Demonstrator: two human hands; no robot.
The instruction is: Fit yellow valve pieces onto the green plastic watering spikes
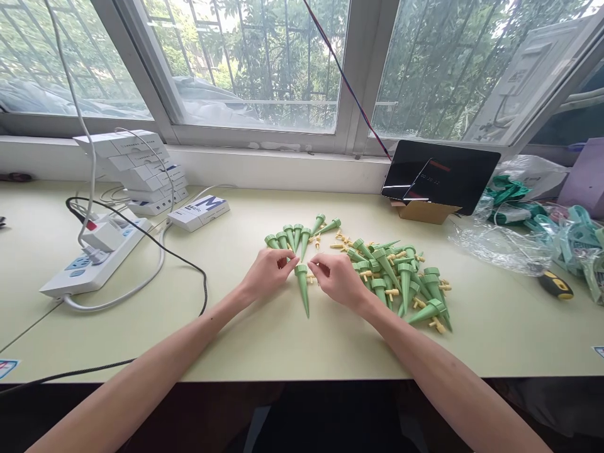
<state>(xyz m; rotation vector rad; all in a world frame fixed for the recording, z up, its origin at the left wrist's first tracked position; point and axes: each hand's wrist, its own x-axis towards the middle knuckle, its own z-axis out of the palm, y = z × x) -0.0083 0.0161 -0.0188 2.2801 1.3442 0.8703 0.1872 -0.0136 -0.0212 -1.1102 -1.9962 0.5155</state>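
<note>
Between my hands lies a green plastic watering spike [304, 292], its capped end away from me and its point towards me. My left hand [267, 274] is closed in a pinch just at the spike's cap; whatever its fingertips hold is too small to make out. On the other side, my right hand [338, 277] also pinches, and its fingertips hide what is in them. A small yellow valve [310, 278] shows beside the right fingertips. Several green spikes [297, 234] lie fanned out beyond my hands. To the right is a heap of green spikes [404, 277] mixed with yellow valves [419, 303].
A power strip [99, 258] with cables and stacked white boxes [141, 167] stand at left, near a single white box [199, 212]. A dark tablet [438, 176] leans on a cardboard stand [425, 212]. Plastic bags [507, 245] and a yellow-black tool [555, 285] lie right.
</note>
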